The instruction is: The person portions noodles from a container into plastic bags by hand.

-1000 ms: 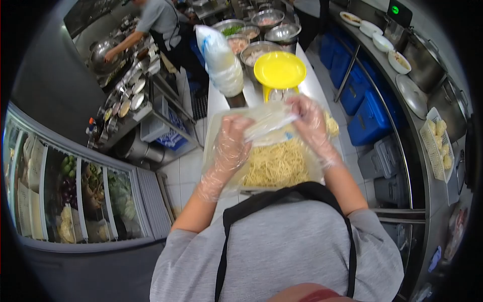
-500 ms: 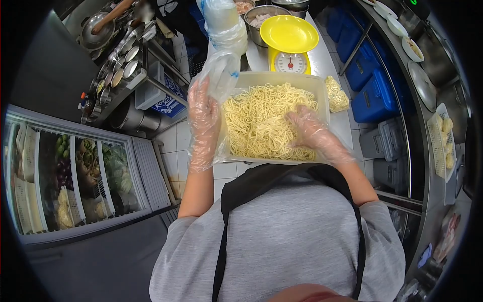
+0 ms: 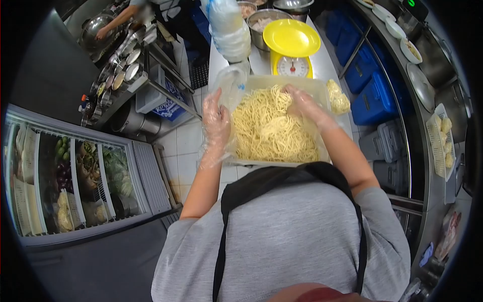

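A pale plastic tub (image 3: 323, 95) full of yellow noodles (image 3: 269, 138) stands on the table in front of me. My right hand (image 3: 304, 106), in a clear glove, is closed on some noodles at the tub's back right. At the tub's left edge is my left hand (image 3: 216, 121), also gloved, its fingers round a clear plastic bag (image 3: 234, 78). Behind the tub stands a yellow scale (image 3: 293, 66) with a yellow dish (image 3: 292, 38) on top.
A bag of noodles (image 3: 338, 96) lies right of the tub. Stacked bags (image 3: 229, 32) and metal bowls (image 3: 259, 30) stand behind. A co-worker's arm (image 3: 118, 21) reaches over a pan at back left. Blue bins (image 3: 372, 98) are at right.
The empty bag a second ago held between both hands is now at my left hand. My right hand has gone down into the noodles, then toward the tub's back, lifting some strands.
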Motion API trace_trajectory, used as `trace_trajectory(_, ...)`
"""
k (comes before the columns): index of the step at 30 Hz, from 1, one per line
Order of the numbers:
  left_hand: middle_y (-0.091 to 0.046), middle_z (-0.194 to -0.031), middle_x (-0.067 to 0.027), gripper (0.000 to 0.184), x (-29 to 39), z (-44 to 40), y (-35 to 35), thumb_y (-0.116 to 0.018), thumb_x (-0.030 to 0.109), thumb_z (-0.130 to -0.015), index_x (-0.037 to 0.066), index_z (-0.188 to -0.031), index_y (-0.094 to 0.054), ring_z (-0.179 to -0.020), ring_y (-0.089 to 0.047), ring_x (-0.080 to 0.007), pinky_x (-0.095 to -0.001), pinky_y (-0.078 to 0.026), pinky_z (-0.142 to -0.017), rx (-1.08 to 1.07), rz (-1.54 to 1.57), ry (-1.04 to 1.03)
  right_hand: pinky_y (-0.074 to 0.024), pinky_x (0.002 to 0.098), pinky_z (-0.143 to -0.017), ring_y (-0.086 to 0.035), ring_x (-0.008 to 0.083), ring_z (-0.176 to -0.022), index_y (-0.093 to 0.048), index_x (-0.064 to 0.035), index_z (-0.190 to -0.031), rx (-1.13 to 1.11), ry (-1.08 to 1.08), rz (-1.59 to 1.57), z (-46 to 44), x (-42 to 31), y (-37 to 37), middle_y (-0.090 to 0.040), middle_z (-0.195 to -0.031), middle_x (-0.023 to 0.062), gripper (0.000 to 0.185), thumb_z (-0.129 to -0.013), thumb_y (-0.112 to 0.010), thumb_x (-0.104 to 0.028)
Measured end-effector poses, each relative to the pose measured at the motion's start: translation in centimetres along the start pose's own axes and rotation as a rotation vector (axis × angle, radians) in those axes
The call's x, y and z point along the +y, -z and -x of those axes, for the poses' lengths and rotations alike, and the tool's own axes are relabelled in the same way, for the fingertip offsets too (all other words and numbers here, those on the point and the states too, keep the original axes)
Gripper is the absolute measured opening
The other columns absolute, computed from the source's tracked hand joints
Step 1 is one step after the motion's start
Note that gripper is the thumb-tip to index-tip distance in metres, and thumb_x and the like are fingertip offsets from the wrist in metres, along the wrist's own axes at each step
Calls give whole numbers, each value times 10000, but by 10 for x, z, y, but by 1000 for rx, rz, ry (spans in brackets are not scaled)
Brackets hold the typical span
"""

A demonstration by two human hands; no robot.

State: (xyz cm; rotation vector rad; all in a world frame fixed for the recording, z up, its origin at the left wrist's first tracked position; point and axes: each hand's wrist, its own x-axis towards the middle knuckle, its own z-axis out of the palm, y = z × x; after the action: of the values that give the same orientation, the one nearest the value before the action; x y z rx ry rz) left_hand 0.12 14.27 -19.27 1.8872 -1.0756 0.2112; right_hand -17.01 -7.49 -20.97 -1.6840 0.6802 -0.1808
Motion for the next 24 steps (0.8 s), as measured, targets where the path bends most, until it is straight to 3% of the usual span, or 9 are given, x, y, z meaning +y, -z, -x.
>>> trace_trajectory(2,-469,-1222,-210,505,0,-2,-2,-494,-66,-783,61,-1272,-499,-1128,-487,-352,-381,-416,-932,36,-11,-14,-421,391,-947,-514,337,-1133,-502,-74,-1207,24,243,614,6,-29,6,-529,-1234,185,617,-651,-768,-80)
trace_trajectory(6,-485,-1206,-252,518,8,1,2,-496,-69,-765,58,-1267,-492,-1129,-483,-398,-417,-412,-946,28,20,68,-415,400,-960,-493,334,-1158,-514,-105,-1195,-15,428,467,31,-54,16,-515,-1250,165,633,-626,-790,-81)
trace_trajectory(10,-480,-1211,-248,515,5,1,-1,-498,-70,-766,56,-1265,-495,-1135,-482,-394,-410,-412,-951,32,-35,-6,-400,413,-992,-453,355,-1196,-519,-134,-1217,-187,345,850,69,-69,-29,-496,-1242,184,615,-665,-788,-168)
trace_trajectory(11,-475,-1218,-243,511,7,2,1,-498,-71,-768,56,-1263,-499,-1134,-485,-389,-406,-411,-953,14,15,35,-400,413,-992,-453,355,-1196,-519,-134,-1217,-178,349,847,76,-58,-40,-496,-1242,184,615,-665,-788,-168)
trace_trajectory(13,-469,-1225,-238,507,8,1,0,-498,-71,-769,56,-1260,-502,-1133,-488,-384,-402,-411,-955,-1,64,63,-359,449,-1034,-463,382,-1189,-497,-145,-1264,64,507,1042,68,-27,-60,-487,-1265,198,623,-696,-749,-190)
trace_trajectory(17,-458,-1241,-231,498,-1,5,-2,-495,-75,-769,54,-1250,-514,-1137,-488,-364,-389,-401,-964,-2,44,36,-396,441,-998,-468,388,-1184,-497,-142,-1264,51,746,796,35,1,-30,-486,-1255,209,606,-707,-734,-155)
trace_trajectory(19,-455,-1245,-232,496,-2,2,-1,-495,-76,-768,53,-1246,-518,-1140,-486,-361,-387,-398,-966,14,35,20,-431,408,-955,-485,347,-1181,-494,-105,-1254,-26,506,531,47,-55,-3,-507,-1237,193,570,-729,-715,-125)
trace_trajectory(23,-454,-1247,-231,497,-2,3,-2,-492,-82,-760,58,-1236,-526,-1150,-478,-359,-378,-402,-959,21,52,79,-464,351,-908,-547,281,-1089,-505,-48,-1212,89,487,205,62,-89,26,-538,-1201,139,605,-669,-765,-101)
trace_trajectory(24,-453,-1246,-230,497,-2,2,-2,-490,-84,-758,60,-1232,-529,-1148,-480,-358,-375,-405,-954,21,14,60,-445,360,-938,-523,279,-1127,-477,-51,-1246,-59,378,208,59,-92,30,-517,-1239,153,632,-694,-765,-157)
